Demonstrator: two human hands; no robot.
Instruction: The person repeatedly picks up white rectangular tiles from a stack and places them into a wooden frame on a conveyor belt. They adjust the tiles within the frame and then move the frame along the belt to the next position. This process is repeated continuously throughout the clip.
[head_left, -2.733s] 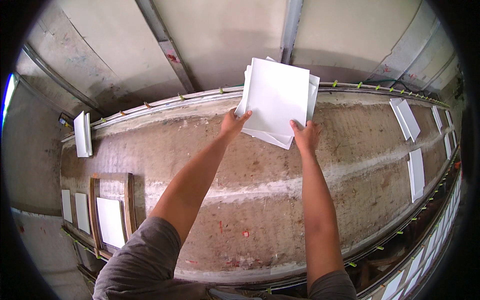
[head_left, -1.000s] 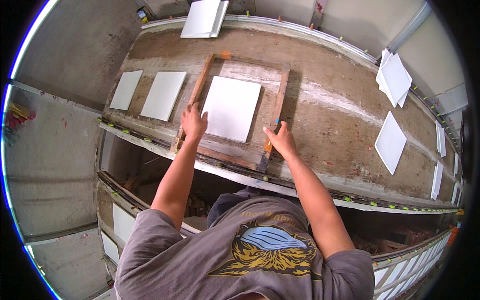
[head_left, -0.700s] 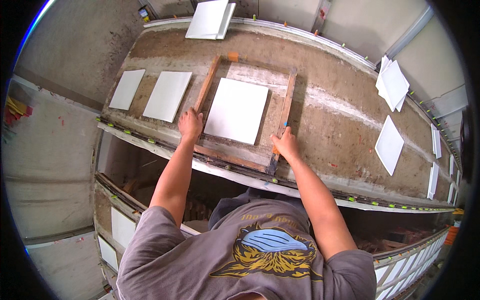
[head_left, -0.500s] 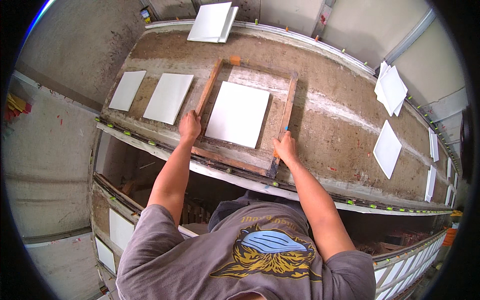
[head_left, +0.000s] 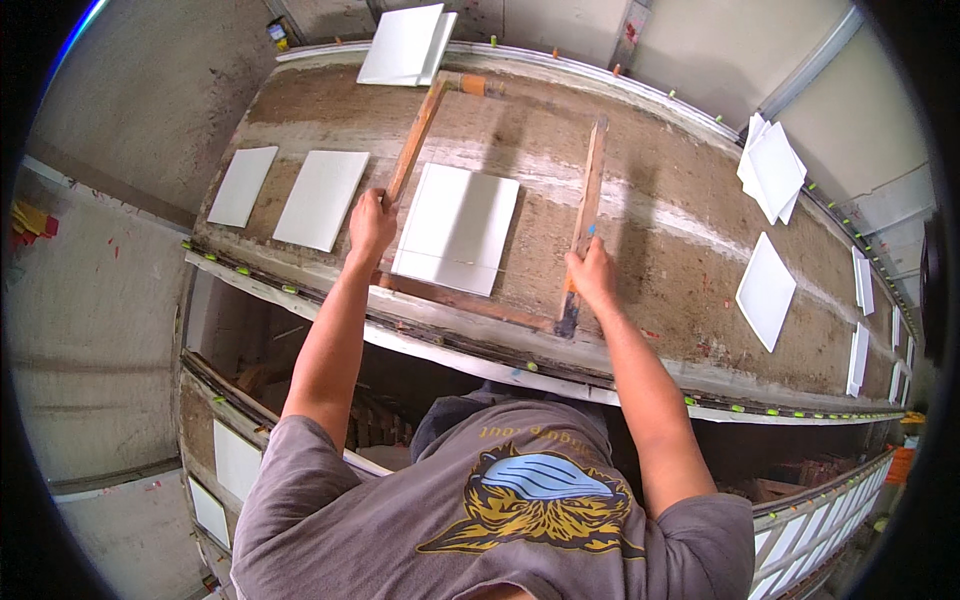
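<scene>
My left hand (head_left: 372, 225) is closed on the left bar of a worn wooden frame (head_left: 418, 135), and my right hand (head_left: 593, 273) grips its right bar near the near corner. The frame tilts, its far end lifted off the table and its near bar low by the table's front edge. Inside its outline, a white rectangular sheet (head_left: 457, 225) lies on the table with a shadow band across it. Orange tape (head_left: 473, 85) shows at the far left corner. The far bar is too blurred to make out well.
Two white sheets (head_left: 322, 200) lie left of the frame on the stained brown table (head_left: 680, 290). Stacked sheets (head_left: 402, 45) rest at the far edge. More white sheets (head_left: 766, 292) lie to the right. Small green clips (head_left: 290, 290) line the table's edges.
The frame's far end has risen, tilting the frame, and both hands have moved up slightly with it. A shadow now crosses the white sheet. The whole view has shifted a little.
</scene>
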